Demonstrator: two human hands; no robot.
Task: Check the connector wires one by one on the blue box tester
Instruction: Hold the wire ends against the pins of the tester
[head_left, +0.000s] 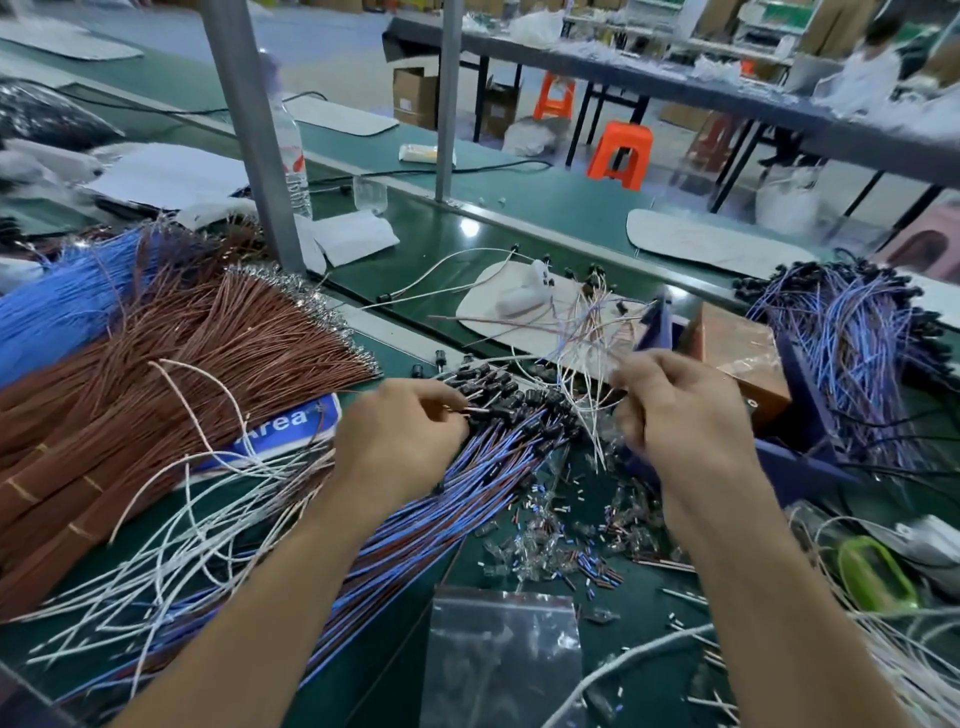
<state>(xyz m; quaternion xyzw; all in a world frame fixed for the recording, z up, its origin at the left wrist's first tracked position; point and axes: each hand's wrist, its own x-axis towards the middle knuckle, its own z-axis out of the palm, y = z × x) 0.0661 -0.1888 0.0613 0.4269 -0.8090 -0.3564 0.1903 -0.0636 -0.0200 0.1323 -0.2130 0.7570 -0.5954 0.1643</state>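
A: Grip first?
B: Left hand (400, 436) pinches one black connector (475, 413) at the head of the blue-brown wire bundle (467, 478). Right hand (680, 410) is curled round thin wires (582, 338) — motion blur, can't tell how tight.
A: Handling?
B: Light, floppy, tangle-prone, I'd say — take it by the rigid plug, not the lead.
A: Tester?
B: Blue box tester (800, 384) sits just beyond the right hand; its sockets are hidden.

Factory assembly floor. Long green surface (519, 228) piled with bundled brown wires (182, 364) left and connector wires (852, 332) right. Far rows of work surfaces, cardboard boxes (415, 96), orange stools (621, 153).
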